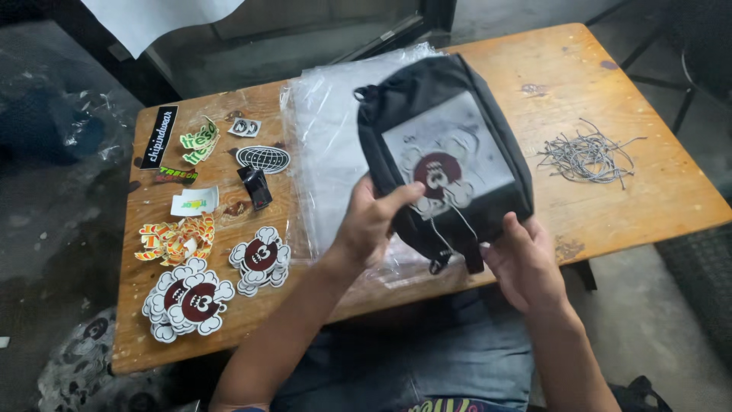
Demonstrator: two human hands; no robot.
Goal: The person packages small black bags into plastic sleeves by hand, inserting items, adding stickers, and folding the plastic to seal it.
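Pouch: black fabric drawstring pouch (446, 145) with a clear front window, held up over the middle of the worn wooden bench (610, 175); I see a dark red and white skull-and-bones sticker (437, 177) showing in the window.
Left hand: my left hand (371, 221) grips the pouch's left edge, thumb pressed across the front beside the sticker, fingers (358, 200) closed round the side.
Right hand: my right hand (526, 263) holds the pouch's lower right corner, fingers curled shut on the fabric.
Cord: a thin white string (450, 225) runs down the front to a small black toggle (440, 265) hanging at the bottom edge.
Under the pouch: a stack of clear plastic bags (324, 130) lies on the bench behind and beneath it.
Far left of bench: piles of the same skull stickers (191, 301), a second small pile (261, 259), orange and yellow lettered stickers (177, 239), green and white ones (200, 140), a black oval globe sticker (263, 159), a long black strip sticker (159, 136).
Right of bench: a loose tangle of grey strings (587, 156), well apart from the pouch.
Below: my lap in blue denim (427, 366), at the near edge of the bench.
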